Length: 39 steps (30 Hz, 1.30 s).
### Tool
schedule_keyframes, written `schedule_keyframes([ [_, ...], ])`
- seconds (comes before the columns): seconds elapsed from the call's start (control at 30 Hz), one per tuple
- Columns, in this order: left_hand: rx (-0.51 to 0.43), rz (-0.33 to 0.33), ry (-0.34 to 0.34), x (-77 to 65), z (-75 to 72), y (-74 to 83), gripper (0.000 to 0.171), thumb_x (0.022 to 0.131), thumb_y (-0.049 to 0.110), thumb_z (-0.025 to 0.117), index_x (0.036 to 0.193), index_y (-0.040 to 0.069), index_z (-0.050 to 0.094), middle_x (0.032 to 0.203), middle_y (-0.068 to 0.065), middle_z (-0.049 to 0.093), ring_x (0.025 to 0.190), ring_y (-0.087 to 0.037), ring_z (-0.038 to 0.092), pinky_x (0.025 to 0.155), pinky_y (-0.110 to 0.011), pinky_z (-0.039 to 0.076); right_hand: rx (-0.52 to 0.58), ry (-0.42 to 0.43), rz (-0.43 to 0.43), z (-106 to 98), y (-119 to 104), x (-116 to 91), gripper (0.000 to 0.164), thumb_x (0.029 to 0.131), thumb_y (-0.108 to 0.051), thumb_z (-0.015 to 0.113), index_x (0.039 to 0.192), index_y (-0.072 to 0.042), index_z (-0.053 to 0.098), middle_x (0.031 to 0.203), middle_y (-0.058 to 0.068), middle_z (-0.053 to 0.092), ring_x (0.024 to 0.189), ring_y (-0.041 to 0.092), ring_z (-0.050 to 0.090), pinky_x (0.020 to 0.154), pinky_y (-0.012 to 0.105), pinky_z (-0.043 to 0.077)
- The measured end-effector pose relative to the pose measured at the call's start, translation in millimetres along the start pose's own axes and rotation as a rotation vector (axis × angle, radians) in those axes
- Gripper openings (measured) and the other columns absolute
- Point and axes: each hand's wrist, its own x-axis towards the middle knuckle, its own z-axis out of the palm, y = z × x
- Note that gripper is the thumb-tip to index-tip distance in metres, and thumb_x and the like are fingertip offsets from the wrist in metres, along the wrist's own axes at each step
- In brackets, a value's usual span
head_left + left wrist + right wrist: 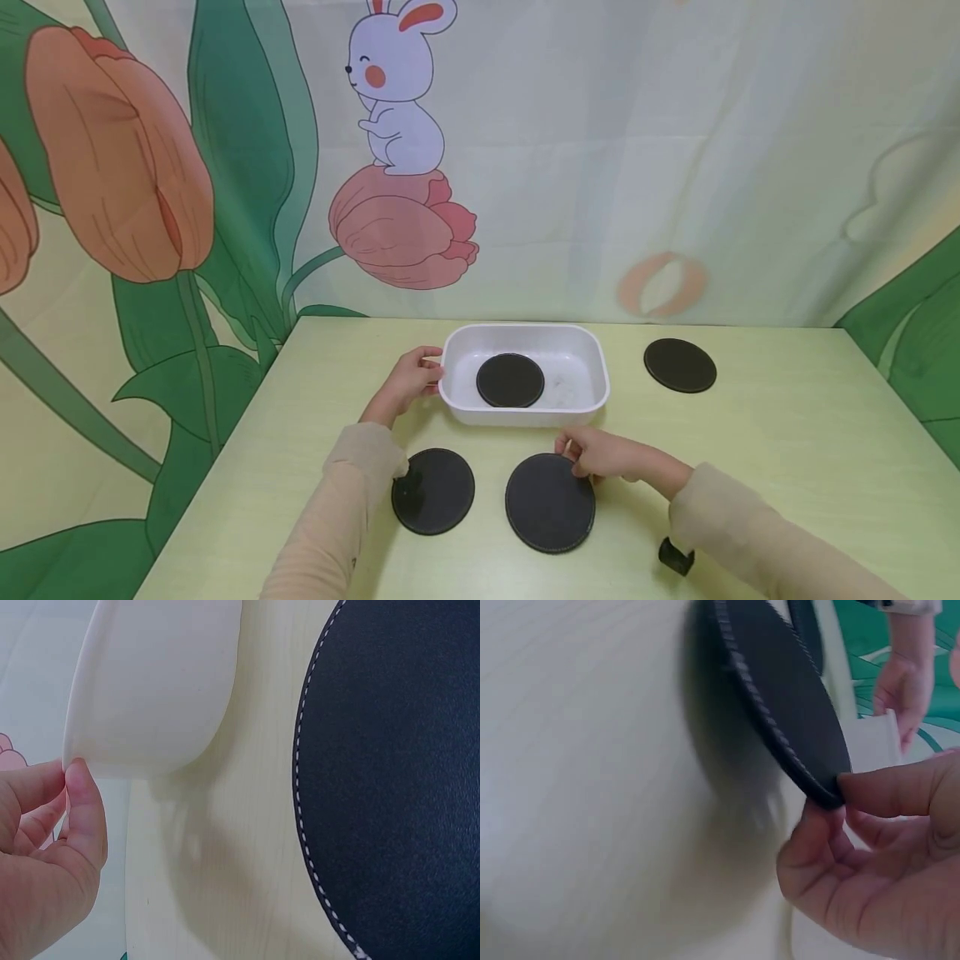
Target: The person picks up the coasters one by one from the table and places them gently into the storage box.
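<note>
Long lt.-beige slvs [757,529], L & R

Black disc [394,772] partly beyond the left wrist view's edges

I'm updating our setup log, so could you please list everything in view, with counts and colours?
Container: one, white, toward the table's back
Inner disc: one, black, inside the container
Held disc: one, black, in front of the container
Left disc: one, black, left of the held disc
Far-right disc: one, black, right of the container
Small item: one, black, head view's lower right; unidentifiable
Table: one, pale yellow-green, below
Backdrop: one, multicoloured print, behind
Sleeves: two, beige, both forearms
Left grip: one, bare, pinching container's rim
Right grip: one, bare, pinching held disc
</note>
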Motion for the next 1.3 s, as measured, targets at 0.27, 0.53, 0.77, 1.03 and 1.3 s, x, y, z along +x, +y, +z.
schedule_keyframes([
  [0.27,-0.002,-0.006,-0.002,1.4,-1.6,-1.5,0.038,0.087,0.001,0.051,0.124,0.008,0.044,0.098,-0.010,0.048,0.080,-0.018,0.052,0.059,-0.019,0.049,0.163,-0.108,0.003,-12.8,-7.4,-4.2,0.031,0.071,0.009,0.043,0.101,0.000,0.043,0.078,0.007,0.042,0.059,0.016,0.044,0.047,0.024,0.039],
  [0.53,0.014,-0.003,-0.007,0.0,-2.4,-0.3,0.038,0.088,0.003,0.051,0.124,0.009,0.044,0.098,-0.010,0.048,0.079,-0.017,0.052,0.060,-0.019,0.049,0.257,-0.147,-0.044,-26.0,-17.7,-0.1,0.032,0.071,0.011,0.043,0.102,0.001,0.043,0.077,0.003,0.042,0.062,0.014,0.044,0.049,0.025,0.042],
  [0.77,-0.004,-0.006,-0.013,1.5,-3.0,0.0,0.038,0.087,0.002,0.051,0.125,0.009,0.044,0.099,-0.010,0.048,0.082,-0.019,0.053,0.062,-0.020,0.049,0.347,-0.112,-0.084,-46.0,-30.6,9.5,0.028,0.074,0.009,0.044,0.099,-0.004,0.043,0.078,0.001,0.043,0.064,0.013,0.046,0.053,0.025,0.044],
  [1.03,-0.003,-0.006,-0.016,1.8,-3.1,-0.5,0.039,0.087,0.002,0.051,0.124,0.010,0.044,0.100,-0.010,0.048,0.082,-0.019,0.053,0.063,-0.021,0.050,0.494,-0.025,-0.091,-61.7,-38.4,19.4,0.025,0.080,0.009,0.045,0.097,-0.009,0.044,0.079,0.000,0.047,0.064,0.011,0.049,0.056,0.026,0.046],
  [1.3,-0.007,-0.002,-0.018,1.2,-2.6,-1.1,0.038,0.087,0.002,0.051,0.124,0.008,0.044,0.101,-0.011,0.049,0.079,-0.016,0.053,0.061,-0.019,0.049,0.571,0.046,-0.105,-65.8,-42.2,32.0,0.023,0.082,0.008,0.044,0.098,-0.008,0.043,0.077,-0.001,0.050,0.062,0.010,0.051,0.057,0.025,0.046],
])
